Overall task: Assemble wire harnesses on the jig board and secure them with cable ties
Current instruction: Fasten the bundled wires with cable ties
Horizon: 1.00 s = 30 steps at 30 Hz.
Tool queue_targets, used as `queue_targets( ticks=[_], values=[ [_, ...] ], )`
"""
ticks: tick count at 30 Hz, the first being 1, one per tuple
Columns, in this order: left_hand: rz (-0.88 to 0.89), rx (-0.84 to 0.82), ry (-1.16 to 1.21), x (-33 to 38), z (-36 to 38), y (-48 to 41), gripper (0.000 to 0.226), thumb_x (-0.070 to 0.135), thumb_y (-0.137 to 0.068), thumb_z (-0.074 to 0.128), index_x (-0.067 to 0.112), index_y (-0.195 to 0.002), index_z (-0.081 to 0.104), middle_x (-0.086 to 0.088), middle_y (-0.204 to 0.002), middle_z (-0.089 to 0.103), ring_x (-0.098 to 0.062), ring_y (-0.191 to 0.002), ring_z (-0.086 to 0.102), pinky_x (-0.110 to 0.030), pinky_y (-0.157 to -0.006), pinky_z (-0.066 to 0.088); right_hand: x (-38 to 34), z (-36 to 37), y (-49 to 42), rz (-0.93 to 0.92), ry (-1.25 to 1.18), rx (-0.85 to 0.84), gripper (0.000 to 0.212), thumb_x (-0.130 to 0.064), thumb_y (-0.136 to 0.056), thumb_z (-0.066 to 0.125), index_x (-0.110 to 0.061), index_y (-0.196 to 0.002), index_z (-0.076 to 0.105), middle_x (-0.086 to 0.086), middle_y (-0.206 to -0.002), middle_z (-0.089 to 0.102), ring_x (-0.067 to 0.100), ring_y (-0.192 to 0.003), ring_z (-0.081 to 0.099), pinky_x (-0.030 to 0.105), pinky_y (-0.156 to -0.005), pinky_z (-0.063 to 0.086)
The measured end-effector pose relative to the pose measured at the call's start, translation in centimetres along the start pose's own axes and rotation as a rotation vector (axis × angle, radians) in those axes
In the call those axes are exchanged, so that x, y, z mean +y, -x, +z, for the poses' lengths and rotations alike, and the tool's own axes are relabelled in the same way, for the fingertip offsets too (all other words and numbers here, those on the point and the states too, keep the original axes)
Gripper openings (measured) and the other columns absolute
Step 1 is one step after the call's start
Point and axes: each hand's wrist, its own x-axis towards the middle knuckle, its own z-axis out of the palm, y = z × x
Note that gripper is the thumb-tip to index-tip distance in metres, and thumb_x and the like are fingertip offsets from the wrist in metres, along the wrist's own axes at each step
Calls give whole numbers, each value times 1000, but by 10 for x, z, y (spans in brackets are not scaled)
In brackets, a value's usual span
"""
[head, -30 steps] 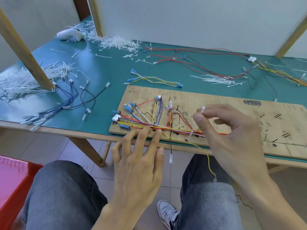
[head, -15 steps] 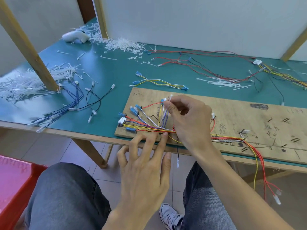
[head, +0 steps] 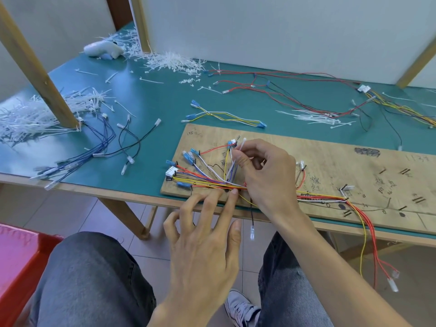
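Note:
A wooden jig board (head: 330, 161) lies on the green table. On its left end a wire harness (head: 203, 179) of red, yellow, blue and white wires fans out to blue terminals and a white connector (head: 171, 172). My right hand (head: 264, 171) is over that fan and pinches a white cable tie (head: 240, 145) beside the upright blue and yellow wires. My left hand (head: 207, 234) reaches from below, its straight fingertips pressing the wire bundle at the board's front edge. More harness wires (head: 363, 215) trail off the board's front to the right.
Loose cable ties lie in piles at the far left (head: 30, 116), at the back (head: 172, 61) and behind the board (head: 313, 118). Spare wire sets (head: 226, 115) and long red and black wires (head: 295, 90) cover the table. A wooden post (head: 44, 79) stands left. A red bin (head: 21, 263) sits below left.
My right hand carried the cable tie from the board's middle leftward to the upright wires of the fan. My left hand kept pressing the bundle.

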Motion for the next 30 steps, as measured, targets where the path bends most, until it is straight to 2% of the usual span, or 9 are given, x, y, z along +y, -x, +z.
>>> queue_targets(
  ticks=[4,7,11,16,22,25,27,30],
  values=[
    [-17,-3,11,2,2,2,50,43,-106,43,35,-155,44,6,-154,38,-27,-144,36,-50,-103,32,1,1,4,-80,29,24,3,-20,-97,77,-18,-95,75,-11,-83,75,2,-61,53,10,-61,35],
    [-19,-13,10,3,2,3,51,43,-106,42,34,-156,43,5,-154,38,-28,-144,34,-51,-104,32,1,2,5,-116,84,-27,5,-20,-98,75,-19,-95,71,-8,-85,75,-3,-65,57,9,-62,36],
    [-11,-9,10,2,4,3,52,44,-107,40,32,-157,42,4,-155,38,-29,-145,33,-52,-105,32,1,0,6,-134,112,-108,10,-16,-98,75,-23,-104,70,-8,-87,72,-5,-68,56,9,-62,36],
    [-6,-2,18,2,6,4,53,44,-107,40,30,-158,40,2,-156,36,-29,-146,31,-51,-107,32,0,-3,5,-119,138,-105,17,-13,-97,75,-22,-110,70,-10,-92,71,-3,-68,51,16,-67,34],
    [-6,-6,24,2,7,4,53,44,-107,38,28,-158,41,2,-159,34,-29,-149,29,-50,-109,31,-3,0,9,-154,212,-187,17,-17,-93,79,-23,-107,71,-20,-89,70,-4,-74,43,30,-75,39],
    [-8,-2,35,3,7,4,52,45,-108,38,28,-157,43,2,-159,34,-28,-149,28,-50,-108,32,-4,-2,10,-135,190,-201,17,-19,-91,81,-28,-102,70,-21,-86,70,-4,-74,45,31,-75,43],
    [-3,7,51,2,7,3,51,45,-108,38,28,-156,44,2,-158,35,-28,-148,29,-49,-108,31,-4,-3,10,-109,155,-194,18,-20,-90,82,-32,-95,68,-20,-82,69,2,-74,50,34,-72,48],
    [11,11,75,-1,4,1,49,45,-108,39,29,-154,47,6,-157,36,-26,-145,31,-48,-105,33,-6,-4,11,-79,167,-182,13,-28,-92,80,-35,-91,69,-19,-82,61,7,-78,53,31,-72,46]
  ],
)
